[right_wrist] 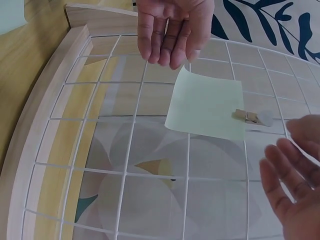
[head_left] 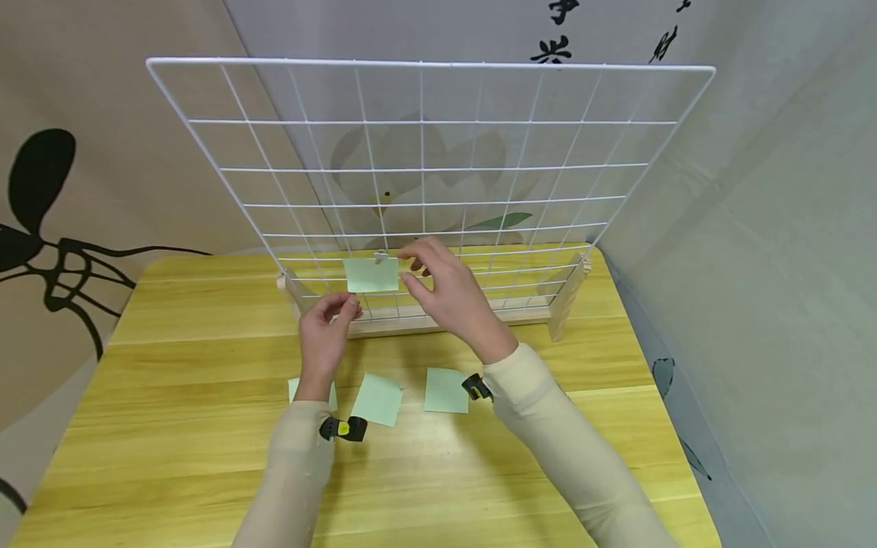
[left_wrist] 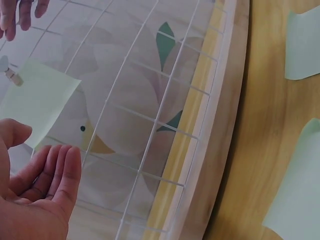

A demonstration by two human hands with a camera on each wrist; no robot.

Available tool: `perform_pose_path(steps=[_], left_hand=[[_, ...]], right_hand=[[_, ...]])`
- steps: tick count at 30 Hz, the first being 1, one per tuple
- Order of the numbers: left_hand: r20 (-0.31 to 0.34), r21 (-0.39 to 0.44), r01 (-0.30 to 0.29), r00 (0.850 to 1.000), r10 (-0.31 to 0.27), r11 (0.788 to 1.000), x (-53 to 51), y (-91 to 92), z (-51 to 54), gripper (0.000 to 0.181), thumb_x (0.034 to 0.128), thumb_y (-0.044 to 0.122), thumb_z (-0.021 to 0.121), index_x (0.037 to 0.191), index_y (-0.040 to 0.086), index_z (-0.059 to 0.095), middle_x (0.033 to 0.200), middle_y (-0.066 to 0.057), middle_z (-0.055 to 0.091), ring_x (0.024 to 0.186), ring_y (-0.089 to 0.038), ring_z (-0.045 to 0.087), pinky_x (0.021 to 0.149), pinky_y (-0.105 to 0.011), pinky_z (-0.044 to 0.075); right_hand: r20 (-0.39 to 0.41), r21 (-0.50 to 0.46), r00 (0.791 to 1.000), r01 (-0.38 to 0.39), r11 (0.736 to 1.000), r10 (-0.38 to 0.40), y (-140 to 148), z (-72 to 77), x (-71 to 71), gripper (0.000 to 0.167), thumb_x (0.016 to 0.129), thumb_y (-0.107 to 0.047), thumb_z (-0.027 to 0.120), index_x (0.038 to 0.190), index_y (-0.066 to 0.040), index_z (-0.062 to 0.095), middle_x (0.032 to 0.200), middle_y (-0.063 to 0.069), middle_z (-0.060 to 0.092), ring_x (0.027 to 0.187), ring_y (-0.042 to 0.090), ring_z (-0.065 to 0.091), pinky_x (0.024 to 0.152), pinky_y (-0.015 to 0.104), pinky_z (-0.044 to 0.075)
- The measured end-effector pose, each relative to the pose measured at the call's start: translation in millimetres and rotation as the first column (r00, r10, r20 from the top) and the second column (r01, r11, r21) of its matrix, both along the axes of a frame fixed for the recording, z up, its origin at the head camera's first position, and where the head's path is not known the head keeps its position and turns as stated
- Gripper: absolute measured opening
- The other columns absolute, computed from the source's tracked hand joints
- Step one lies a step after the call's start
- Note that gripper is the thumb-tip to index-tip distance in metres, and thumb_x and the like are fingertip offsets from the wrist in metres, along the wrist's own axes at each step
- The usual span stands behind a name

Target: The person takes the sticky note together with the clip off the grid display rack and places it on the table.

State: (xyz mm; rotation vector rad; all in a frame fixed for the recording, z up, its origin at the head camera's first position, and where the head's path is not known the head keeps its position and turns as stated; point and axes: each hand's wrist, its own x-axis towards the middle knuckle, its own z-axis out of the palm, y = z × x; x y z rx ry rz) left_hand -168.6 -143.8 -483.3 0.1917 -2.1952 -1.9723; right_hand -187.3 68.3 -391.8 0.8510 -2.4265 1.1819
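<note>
A pale green sticky note hangs on the lower part of a white wire grid. At its upper edge sits a small wooden clip with a pale round end. Just below the note's lower left corner is my left hand, its thumb and fingers apart and gently curved. That corner lies close to the fingertips; whether they touch is unclear. To the right of the note and clip, my right hand has its fingers loosely bent, with nothing seen between them and the thumb.
The grid stands in a wooden base on a yellow wood-grain table. Nearer me lie a tilted green note, another note by my right wrist, and a third note partly hidden under my left wrist. Printed cloth hangs behind.
</note>
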Motion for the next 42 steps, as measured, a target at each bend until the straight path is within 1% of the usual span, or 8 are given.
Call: perform_pose_path(steps=[6,9,14,20,24,30,37,42], left_hand=[[-0.009,0.053,-0.013,1.0,0.013,0.999,-2.0,-0.2,1.0,0.027,0.0966,0.016,0.065,0.108,-0.008,0.065,0.095,-0.014,0.067,0.081,-0.014,0.068,0.083,-0.033,0.058],[-0.019,0.093,-0.008,1.0,0.01,0.996,-2.6,0.3,2.0,0.027,0.0965,0.013,0.065,0.109,-0.011,0.064,0.096,-0.016,0.066,0.08,-0.013,0.068,0.082,-0.032,0.058],[-0.044,0.124,-0.004,0.999,0.01,0.992,-3.7,1.2,1.7,0.027,0.0966,0.01,0.064,0.11,-0.014,0.063,0.099,-0.024,0.064,0.08,-0.014,0.068,0.081,-0.028,0.059],[-0.09,0.129,-0.038,0.995,0.049,0.991,-5.4,0.9,-0.6,0.025,0.0961,0.01,0.064,0.107,-0.013,0.065,0.095,-0.024,0.065,0.077,-0.014,0.068,0.078,-0.027,0.059],[-0.123,0.138,-0.03,0.991,0.047,0.99,-6.8,1.1,-2.5,0.024,0.0961,0.009,0.064,0.106,-0.013,0.065,0.094,-0.022,0.066,0.079,-0.019,0.068,0.079,-0.029,0.059],[-0.124,0.138,-0.039,0.991,0.057,0.99,-9.9,3.4,-3.7,0.023,0.0962,0.008,0.064,0.106,-0.013,0.065,0.095,-0.024,0.066,0.08,-0.021,0.069,0.079,-0.03,0.059],[-0.106,0.161,-0.031,0.993,0.049,0.987,-13.9,6.6,-3.2,0.025,0.0962,0.004,0.062,0.108,-0.017,0.063,0.098,-0.034,0.064,0.077,-0.015,0.07,0.079,-0.03,0.059],[-0.079,0.172,-0.021,0.996,0.035,0.985,-15.8,7.8,-2.5,0.025,0.0967,0.007,0.063,0.109,-0.016,0.064,0.099,-0.033,0.064,0.079,-0.02,0.071,0.08,-0.032,0.059]], right_hand=[[-0.078,0.003,0.996,-0.043,0.999,0.043,-5.3,2.2,-4.7,0.025,0.094,-0.003,0.064,0.119,0.001,0.061,0.12,0.01,0.059,0.096,0.025,0.061,0.084,0.029,0.055],[-0.103,0.025,0.993,-0.051,0.998,0.053,-7.1,3.4,-5.7,0.026,0.094,-0.004,0.064,0.12,0.001,0.061,0.122,0.011,0.059,0.097,0.026,0.061,0.085,0.028,0.054],[-0.121,0.076,0.992,-0.027,0.997,0.037,-10.5,3.5,-6.6,0.026,0.094,-0.005,0.065,0.12,0.0,0.062,0.123,0.01,0.059,0.097,0.024,0.062,0.088,0.02,0.049],[-0.163,0.125,0.986,0.002,0.992,0.019,-16.9,1.6,-8.8,0.026,0.094,-0.005,0.064,0.12,0.0,0.063,0.122,0.01,0.058,0.107,0.022,0.058,0.092,0.023,0.049],[-0.191,0.138,0.982,0.035,0.99,-0.008,-21.2,0.2,-10.2,0.026,0.094,-0.004,0.065,0.119,0.0,0.063,0.119,0.009,0.058,0.111,0.023,0.056,0.094,0.025,0.049],[-0.262,0.183,0.964,0.09,0.979,-0.039,-24.8,-1.0,-10.9,0.025,0.092,-0.003,0.067,0.117,0.001,0.064,0.114,0.011,0.057,0.102,0.023,0.058,0.085,0.025,0.053],[-0.229,0.163,0.971,0.106,0.981,-0.067,-26.7,-3.1,-11.5,0.025,0.094,-0.004,0.065,0.118,0.003,0.064,0.107,0.012,0.058,0.088,0.021,0.057,0.075,0.023,0.053],[-0.219,0.159,0.974,0.102,0.982,-0.066,-28.3,-4.1,-12.1,0.025,0.095,-0.005,0.065,0.118,0.004,0.064,0.108,0.013,0.059,0.09,0.022,0.058,0.076,0.022,0.052]])
